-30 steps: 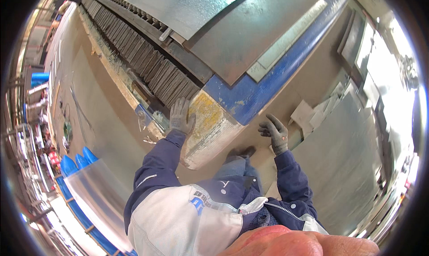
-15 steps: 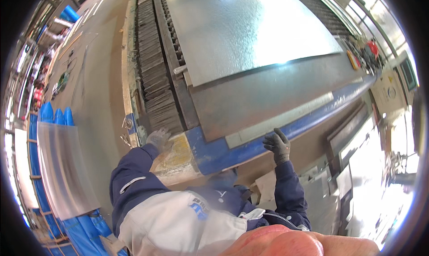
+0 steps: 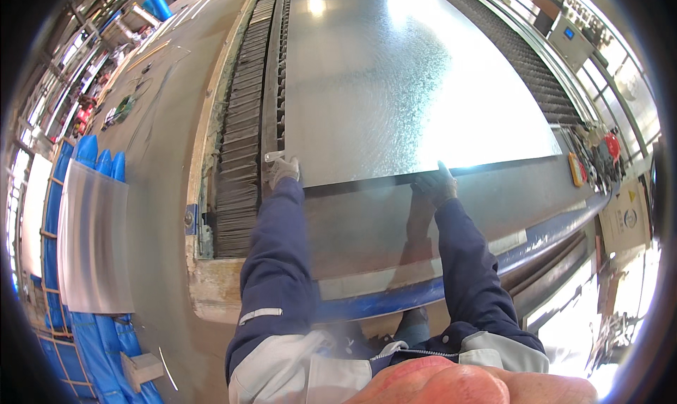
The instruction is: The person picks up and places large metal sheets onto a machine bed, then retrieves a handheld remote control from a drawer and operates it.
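Shiny sheet lies over the bed, floor at frame left; left hand and right hand are apart, grip unclear.

At the lower middle of the frame we see a pale grey and navy cloth work jacket. We note its long navy cloth sleeves, a narrow white strip across the left one, and a light toothed zip at the front. Near the centre, thin grey fabric gloves cover the left hand and right hand.
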`<state>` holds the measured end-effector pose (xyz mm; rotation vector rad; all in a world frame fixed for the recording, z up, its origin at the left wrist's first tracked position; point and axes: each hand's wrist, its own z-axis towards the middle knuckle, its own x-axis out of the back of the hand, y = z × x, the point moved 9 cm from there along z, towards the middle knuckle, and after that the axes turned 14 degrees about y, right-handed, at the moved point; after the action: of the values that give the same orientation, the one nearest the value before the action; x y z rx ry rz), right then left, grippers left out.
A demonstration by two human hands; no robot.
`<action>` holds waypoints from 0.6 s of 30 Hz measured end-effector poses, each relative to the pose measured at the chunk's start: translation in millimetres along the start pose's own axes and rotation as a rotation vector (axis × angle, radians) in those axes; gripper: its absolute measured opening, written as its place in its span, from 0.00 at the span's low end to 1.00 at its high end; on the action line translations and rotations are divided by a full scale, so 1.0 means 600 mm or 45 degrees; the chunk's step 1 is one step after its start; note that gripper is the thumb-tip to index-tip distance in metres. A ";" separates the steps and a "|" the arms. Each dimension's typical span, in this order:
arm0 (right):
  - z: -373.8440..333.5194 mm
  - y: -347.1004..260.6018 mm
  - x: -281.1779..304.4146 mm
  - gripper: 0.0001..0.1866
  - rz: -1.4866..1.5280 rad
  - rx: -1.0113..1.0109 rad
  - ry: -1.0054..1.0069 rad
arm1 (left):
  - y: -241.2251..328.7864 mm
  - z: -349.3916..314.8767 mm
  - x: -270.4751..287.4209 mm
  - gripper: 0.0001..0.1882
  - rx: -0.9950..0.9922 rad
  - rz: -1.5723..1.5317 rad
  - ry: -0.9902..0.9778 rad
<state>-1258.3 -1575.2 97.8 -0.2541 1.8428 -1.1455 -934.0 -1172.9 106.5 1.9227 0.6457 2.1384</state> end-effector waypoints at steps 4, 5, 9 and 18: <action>0.084 0.002 0.062 0.19 -0.299 0.095 0.305 | 0.016 -0.021 0.036 0.30 -0.034 -0.076 0.069; 0.091 -0.001 0.073 0.19 -0.378 0.109 0.368 | 0.022 -0.027 0.043 0.30 -0.075 -0.111 0.032; 0.030 -0.026 0.118 0.20 -0.431 0.033 0.511 | 0.038 -0.077 0.091 0.30 -0.163 -0.353 0.082; -0.164 -0.068 0.188 0.22 -0.358 -0.158 1.068 | -0.075 -0.246 0.167 0.27 0.115 -0.123 -0.039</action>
<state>-1409.4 -1603.9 77.4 -0.1036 2.6808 -1.4665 -1099.1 -1118.9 167.1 1.9227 0.8249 2.0508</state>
